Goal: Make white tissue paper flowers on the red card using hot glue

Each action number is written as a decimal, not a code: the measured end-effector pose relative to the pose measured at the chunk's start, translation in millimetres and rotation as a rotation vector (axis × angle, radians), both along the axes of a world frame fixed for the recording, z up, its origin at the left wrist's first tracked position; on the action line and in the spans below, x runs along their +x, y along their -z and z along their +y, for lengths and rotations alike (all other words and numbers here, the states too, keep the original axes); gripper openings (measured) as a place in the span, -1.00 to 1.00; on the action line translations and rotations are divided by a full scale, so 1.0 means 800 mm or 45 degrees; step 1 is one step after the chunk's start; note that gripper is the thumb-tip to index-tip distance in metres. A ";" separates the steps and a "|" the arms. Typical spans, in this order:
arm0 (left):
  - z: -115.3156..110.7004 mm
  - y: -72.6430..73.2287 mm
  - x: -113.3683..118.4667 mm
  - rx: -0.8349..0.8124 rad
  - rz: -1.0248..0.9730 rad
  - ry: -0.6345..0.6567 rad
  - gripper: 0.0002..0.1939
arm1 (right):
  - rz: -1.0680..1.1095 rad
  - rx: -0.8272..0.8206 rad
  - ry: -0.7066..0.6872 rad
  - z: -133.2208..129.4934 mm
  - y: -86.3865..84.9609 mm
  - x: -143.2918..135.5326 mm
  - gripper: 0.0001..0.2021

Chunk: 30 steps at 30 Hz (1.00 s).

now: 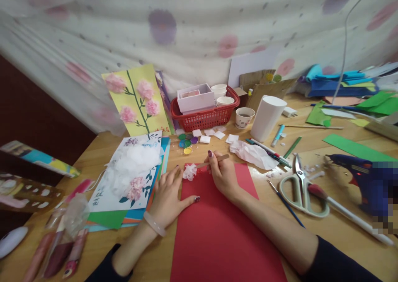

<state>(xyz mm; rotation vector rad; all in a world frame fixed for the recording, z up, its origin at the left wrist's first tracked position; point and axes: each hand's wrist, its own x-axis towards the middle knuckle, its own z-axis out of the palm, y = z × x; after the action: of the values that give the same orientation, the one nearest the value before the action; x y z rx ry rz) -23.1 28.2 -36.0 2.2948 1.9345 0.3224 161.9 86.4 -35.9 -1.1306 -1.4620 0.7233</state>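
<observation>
My right hand (223, 174) pinches a flat wooden stick (223, 157), its left end over the top part of a red paper sheet (214, 228). Beside that end, near the sheet's upper left corner, sits a small ruffled white flower-like piece (189, 172). My left hand (169, 195) lies flat with fingers apart, the thumb resting on the red sheet and the other fingers along its left edge. To the left, a white picture sheet (104, 199) with a painted pink flower carries a heap of white cotton (133, 160), on top of several coloured papers (108, 219).
Behind stand a red basket (202, 120), a paper cup of liquid (244, 118), a white paper roll (268, 118) and a yellow flower picture (137, 100). On the right lie scissors (300, 186), a blue glue gun (357, 170), a paintbrush (286, 203) and crumpled tissue (253, 153).
</observation>
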 end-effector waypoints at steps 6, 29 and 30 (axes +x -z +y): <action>-0.001 -0.007 0.004 0.072 -0.109 0.024 -0.22 | 0.322 -0.139 0.030 0.006 0.001 0.003 -0.49; 0.081 -0.045 -0.146 0.918 -0.384 -0.642 -0.88 | 0.720 -0.386 0.081 0.020 0.003 0.007 -0.60; 0.079 -0.047 -0.145 0.939 -0.396 -0.629 -0.89 | 0.727 -0.387 0.086 0.020 0.003 0.007 -0.60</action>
<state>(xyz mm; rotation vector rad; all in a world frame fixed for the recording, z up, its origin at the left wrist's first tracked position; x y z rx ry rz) -138.9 91.3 1.6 1.8383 2.4397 1.5626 167.7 102.4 -37.9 -1.0732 -0.8465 1.1380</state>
